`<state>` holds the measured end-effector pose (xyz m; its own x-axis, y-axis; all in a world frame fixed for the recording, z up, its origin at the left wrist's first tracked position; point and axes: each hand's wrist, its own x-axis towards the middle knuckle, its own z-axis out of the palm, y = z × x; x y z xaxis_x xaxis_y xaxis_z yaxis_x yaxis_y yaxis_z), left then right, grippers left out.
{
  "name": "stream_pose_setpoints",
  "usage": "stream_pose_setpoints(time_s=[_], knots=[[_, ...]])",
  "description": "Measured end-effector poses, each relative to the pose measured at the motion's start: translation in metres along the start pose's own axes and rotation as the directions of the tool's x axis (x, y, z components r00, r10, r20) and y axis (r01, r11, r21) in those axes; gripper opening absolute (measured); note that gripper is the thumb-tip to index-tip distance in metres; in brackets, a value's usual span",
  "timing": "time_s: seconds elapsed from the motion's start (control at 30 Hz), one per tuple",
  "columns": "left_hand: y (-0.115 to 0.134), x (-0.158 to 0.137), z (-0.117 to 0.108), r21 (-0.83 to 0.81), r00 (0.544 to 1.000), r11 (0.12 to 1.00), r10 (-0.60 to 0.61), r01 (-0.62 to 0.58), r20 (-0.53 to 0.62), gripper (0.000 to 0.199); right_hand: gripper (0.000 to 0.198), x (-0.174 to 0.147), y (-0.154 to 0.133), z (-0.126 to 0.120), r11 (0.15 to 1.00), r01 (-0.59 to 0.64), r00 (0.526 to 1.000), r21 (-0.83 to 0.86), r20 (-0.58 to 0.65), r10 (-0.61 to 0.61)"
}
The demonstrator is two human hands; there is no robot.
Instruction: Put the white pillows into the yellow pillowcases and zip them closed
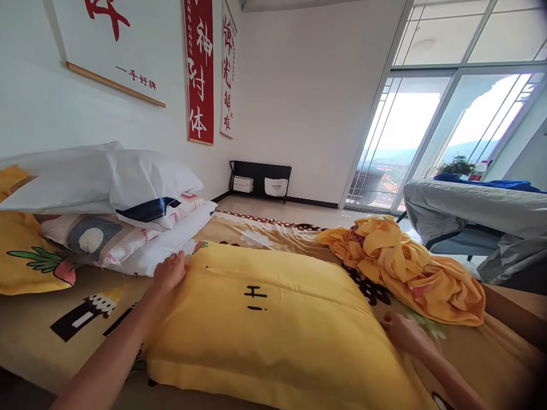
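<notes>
A yellow pillow (299, 330) with black "Hi" lettering lies flat on a patterned bed sheet (34, 330), right in front of me. At its far left edge is my left hand (170, 272), fingers curled over the fabric. My right hand (404, 333) is closed at the pillow's right edge; its fingertips are partly hidden. Beyond that hand lies a bunched orange-yellow cloth (401, 262). Stacked pillows stand to the left of my left hand, with a white pillow (149, 176) on top and a patterned pillow (98, 236) underneath.
Another yellow pillow (25, 256) with a pineapple leaf print is at the far left. A grey-covered table (478, 199) stands at the right, beside glass sliding doors (410, 131). A low black rack (256, 171) is against the back wall, and scrolls (200, 74) hang on the left wall.
</notes>
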<state>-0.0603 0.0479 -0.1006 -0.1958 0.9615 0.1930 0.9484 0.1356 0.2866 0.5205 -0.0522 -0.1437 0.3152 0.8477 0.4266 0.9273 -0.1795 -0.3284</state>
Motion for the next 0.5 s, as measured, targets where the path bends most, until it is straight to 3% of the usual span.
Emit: stream_pose_setpoints(time_s=[0.03, 0.1, 0.2, 0.27, 0.3, 0.37, 0.4, 0.5], knots=[[0.019, 0.002, -0.013, 0.014, 0.997, 0.999, 0.049, -0.049, -0.051, 0.036, 0.013, 0.017, -0.007, -0.014, 0.998, 0.006, 0.998, -0.056, 0.066, -0.003], [0.069, 0.009, -0.043, 0.023, 0.976, 0.986, 0.167, -0.166, -0.137, 0.044, 0.026, 0.058, -0.041, -0.043, 0.994, 0.034, 0.998, -0.108, 0.062, -0.027], [0.159, 0.021, -0.079, 0.032, 0.87, 0.917, 0.387, -0.397, -0.305, 0.051, 0.044, 0.111, -0.128, -0.074, 0.982, 0.13, 0.99, -0.134, -0.028, -0.135], [0.208, 0.028, -0.08, 0.007, 0.836, 0.886, 0.439, -0.463, -0.33, 0.052, 0.048, 0.128, -0.188, -0.073, 0.978, 0.191, 0.975, -0.081, -0.102, -0.199], [0.226, 0.029, -0.071, -0.007, 0.837, 0.883, 0.442, -0.469, -0.323, 0.052, 0.05, 0.128, -0.213, -0.064, 0.978, 0.199, 0.974, -0.054, -0.095, -0.204], [0.248, 0.025, -0.034, -0.033, 0.885, 0.905, 0.407, -0.424, -0.226, 0.053, 0.053, 0.115, -0.243, -0.031, 0.977, 0.207, 0.977, -0.046, 0.07, -0.204], [0.252, 0.02, -0.008, -0.034, 0.921, 0.926, 0.369, -0.375, -0.123, 0.053, 0.051, 0.103, -0.249, -0.008, 0.973, 0.229, 0.965, -0.038, 0.143, -0.222], [0.248, 0.004, 0.066, -0.008, 0.941, 0.944, 0.33, -0.33, 0.077, 0.048, 0.041, 0.069, -0.243, 0.059, 0.965, 0.262, 0.917, 0.01, 0.31, -0.252]])
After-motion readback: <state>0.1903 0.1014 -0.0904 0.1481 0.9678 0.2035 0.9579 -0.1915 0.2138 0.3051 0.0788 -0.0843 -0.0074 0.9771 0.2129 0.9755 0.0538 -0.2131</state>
